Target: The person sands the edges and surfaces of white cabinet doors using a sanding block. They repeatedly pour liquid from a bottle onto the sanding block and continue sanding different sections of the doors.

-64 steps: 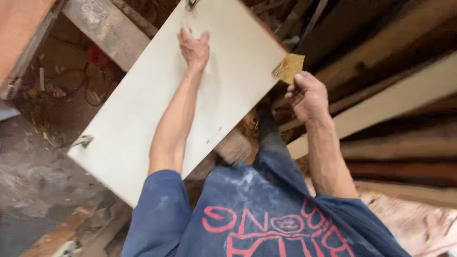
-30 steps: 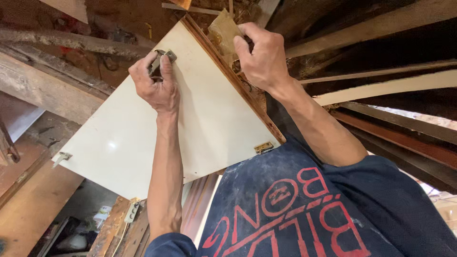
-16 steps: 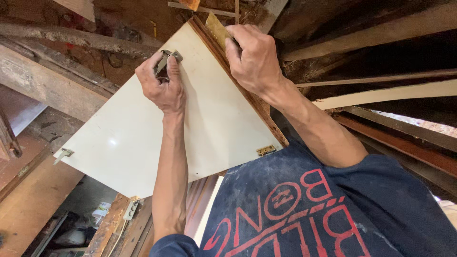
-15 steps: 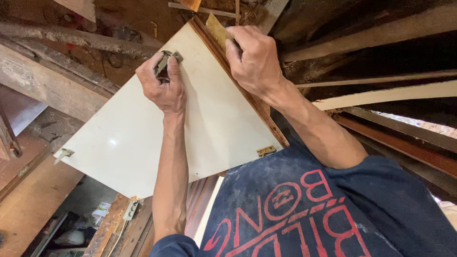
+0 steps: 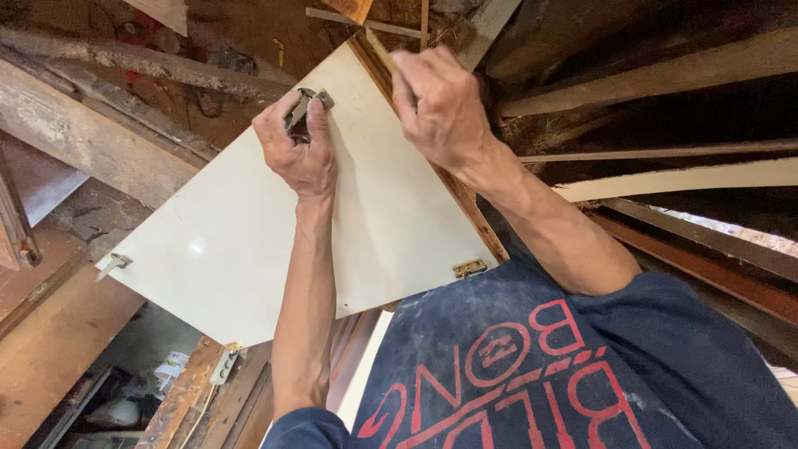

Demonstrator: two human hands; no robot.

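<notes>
Covering hinge, left hand grips.

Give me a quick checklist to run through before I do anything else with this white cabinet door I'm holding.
1. Left hand grips the metal hinge at the top edge of the flat white cabinet door panel: ok.
2. Right hand is on the door's worn brown side edge, holding a thin tan piece: ok, though what the piece is, cannot tell.
3. Small brass hinge plate near the lower corner sits flat on the panel: ok.
4. Grey hinge at the far left corner sticks out past the edge: not ok, it may snag.
5. Underside support of the panel: cannot tell.
</notes>
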